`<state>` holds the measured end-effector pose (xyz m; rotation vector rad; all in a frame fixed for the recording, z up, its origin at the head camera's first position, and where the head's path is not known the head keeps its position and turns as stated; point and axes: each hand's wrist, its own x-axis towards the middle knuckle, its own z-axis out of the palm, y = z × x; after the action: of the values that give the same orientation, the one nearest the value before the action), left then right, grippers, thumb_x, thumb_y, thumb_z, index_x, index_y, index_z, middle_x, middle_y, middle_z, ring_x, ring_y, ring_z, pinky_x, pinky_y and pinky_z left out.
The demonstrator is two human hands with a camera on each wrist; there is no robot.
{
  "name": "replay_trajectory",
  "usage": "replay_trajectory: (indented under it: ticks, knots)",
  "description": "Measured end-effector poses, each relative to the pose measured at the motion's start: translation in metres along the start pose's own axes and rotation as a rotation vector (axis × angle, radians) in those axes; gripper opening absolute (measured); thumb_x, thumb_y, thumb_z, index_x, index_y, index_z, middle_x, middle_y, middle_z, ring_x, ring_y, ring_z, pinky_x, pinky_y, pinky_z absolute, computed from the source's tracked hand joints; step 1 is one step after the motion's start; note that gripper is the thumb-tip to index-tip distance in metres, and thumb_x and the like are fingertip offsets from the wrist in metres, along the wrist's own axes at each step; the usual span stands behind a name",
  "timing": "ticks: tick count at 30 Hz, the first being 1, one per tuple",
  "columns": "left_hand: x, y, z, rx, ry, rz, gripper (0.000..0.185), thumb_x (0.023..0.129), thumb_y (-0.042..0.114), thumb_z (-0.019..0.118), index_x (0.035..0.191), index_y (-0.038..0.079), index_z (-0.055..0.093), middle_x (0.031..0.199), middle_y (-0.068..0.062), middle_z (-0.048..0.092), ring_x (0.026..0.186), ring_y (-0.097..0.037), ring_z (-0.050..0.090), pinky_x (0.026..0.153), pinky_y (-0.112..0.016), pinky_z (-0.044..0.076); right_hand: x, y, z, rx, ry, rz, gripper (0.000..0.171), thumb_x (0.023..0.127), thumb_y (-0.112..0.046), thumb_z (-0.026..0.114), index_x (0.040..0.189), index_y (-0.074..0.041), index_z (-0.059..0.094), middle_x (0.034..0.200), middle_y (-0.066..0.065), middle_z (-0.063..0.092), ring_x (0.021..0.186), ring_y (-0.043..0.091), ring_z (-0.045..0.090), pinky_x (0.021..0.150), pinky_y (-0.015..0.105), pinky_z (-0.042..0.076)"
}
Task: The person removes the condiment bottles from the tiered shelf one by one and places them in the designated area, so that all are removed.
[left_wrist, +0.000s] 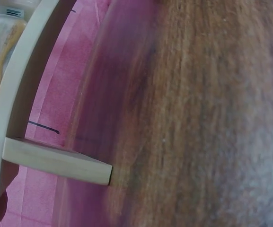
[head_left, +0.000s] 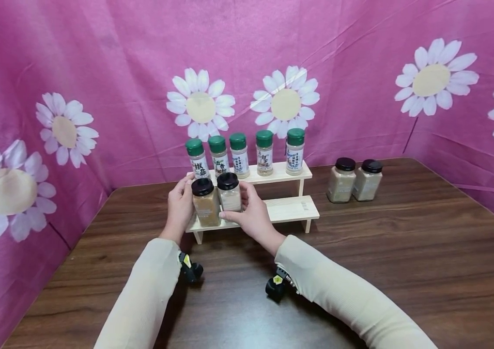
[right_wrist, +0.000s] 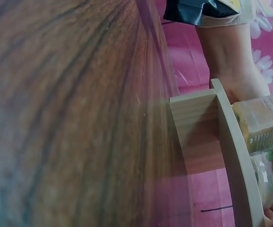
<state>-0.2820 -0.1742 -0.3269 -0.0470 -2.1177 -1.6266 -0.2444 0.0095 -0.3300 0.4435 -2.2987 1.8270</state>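
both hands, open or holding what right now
Left hand: beside the brown jar; grip can't be told.
Right hand: holding the pale jar.

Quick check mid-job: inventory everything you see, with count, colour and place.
Table: 1, brown, foreground
Backdrop: 1, pink with white flowers, behind table
Two-tier rack: 1, pale wood, on table
Green-capped bottles: 5, white labels, upper tier
Brown-filled jar: 1, black cap, lower tier's left end
Pale-filled jar: 1, black cap, right of brown-filled jar
Tan-filled jars: 2, black caps, table, right of rack
Wrist cameras: 2, black, one per wrist
Sleeves: 2, cream, forearms
Left hand: 1, bare, rack's left end
Right hand: 1, bare, holding pale-filled jar
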Motion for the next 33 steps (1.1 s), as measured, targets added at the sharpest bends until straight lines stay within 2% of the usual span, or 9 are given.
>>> replay_trajectory:
  ticks: [6, 11, 14, 19, 22, 26, 33]
  knots:
    - [-0.0007, 0.0008, -0.0015, -0.066, -0.014, -0.054, 0.034, 0.098, 0.015, 0.042, 0.126, 0.003, 0.056, 0.134, -0.011, 0.051, 0.12, -0.015, 0.045, 0.1, -0.03, 0.036, -0.0004, -0.0019, 0.0041, -0.008, 0.034, 0.019, 0.075, 0.068, -0.011, 0.082, 0.131, -0.011, 0.042, 0.115, 0.013, 0.059, 0.104, 0.023, 0.058, 0.091, 0.036, 0.046]
    - [-0.0006, 0.0, -0.0017, -0.086, -0.004, -0.045, 0.033, 0.097, 0.013, 0.043, 0.125, 0.001, 0.056, 0.133, -0.013, 0.051, 0.122, -0.017, 0.045, 0.102, -0.031, 0.035, -0.002, -0.002, 0.0072, -0.005, 0.07, 0.004, 0.071, 0.067, -0.011, 0.082, 0.127, -0.01, 0.045, 0.112, 0.012, 0.062, 0.101, 0.022, 0.059, 0.089, 0.036, 0.047]
    - [0.0004, 0.0, -0.0013, -0.091, 0.005, -0.048, 0.033, 0.097, 0.013, 0.044, 0.125, 0.001, 0.057, 0.133, -0.013, 0.052, 0.118, -0.015, 0.046, 0.096, -0.026, 0.038, -0.0031, 0.0, 0.0088, -0.027, 0.101, -0.021, 0.07, 0.067, -0.014, 0.082, 0.127, -0.011, 0.046, 0.109, 0.01, 0.062, 0.098, 0.02, 0.058, 0.087, 0.035, 0.047]
    - [0.0012, 0.0007, -0.0001, -0.113, -0.004, -0.085, 0.033, 0.096, 0.014, 0.045, 0.124, 0.002, 0.057, 0.132, -0.01, 0.053, 0.098, -0.005, 0.051, 0.076, -0.014, 0.042, -0.0053, 0.003, 0.0095, -0.056, 0.148, -0.046, 0.07, 0.066, -0.014, 0.081, 0.127, -0.012, 0.046, 0.105, 0.009, 0.062, 0.094, 0.02, 0.057, 0.084, 0.035, 0.046]
    - [0.0018, -0.0006, 0.0007, -0.131, 0.004, -0.095, 0.032, 0.096, 0.014, 0.047, 0.123, 0.002, 0.058, 0.129, -0.011, 0.054, 0.079, 0.0, 0.052, 0.064, -0.013, 0.043, -0.0066, 0.0037, 0.0087, -0.047, 0.164, -0.057, 0.07, 0.066, -0.013, 0.081, 0.127, -0.012, 0.046, 0.106, 0.009, 0.062, 0.095, 0.02, 0.057, 0.084, 0.035, 0.046]
    - [0.0029, -0.0026, 0.0017, -0.161, 0.018, -0.097, 0.03, 0.095, 0.013, 0.048, 0.121, 0.003, 0.059, 0.126, -0.011, 0.056, 0.061, 0.002, 0.049, 0.055, -0.014, 0.042, -0.0083, 0.0028, 0.0069, -0.018, 0.182, -0.076, 0.069, 0.067, -0.011, 0.079, 0.128, -0.012, 0.046, 0.107, 0.01, 0.062, 0.096, 0.021, 0.057, 0.083, 0.035, 0.045]
    - [0.0021, -0.0015, 0.0022, -0.171, 0.029, -0.127, 0.029, 0.095, 0.014, 0.049, 0.12, 0.005, 0.06, 0.114, -0.013, 0.06, 0.054, 0.001, 0.047, 0.05, -0.015, 0.04, -0.0085, 0.0038, 0.0031, 0.051, 0.205, -0.113, 0.07, 0.068, -0.008, 0.076, 0.13, -0.011, 0.046, 0.107, 0.011, 0.061, 0.096, 0.021, 0.055, 0.08, 0.034, 0.047]
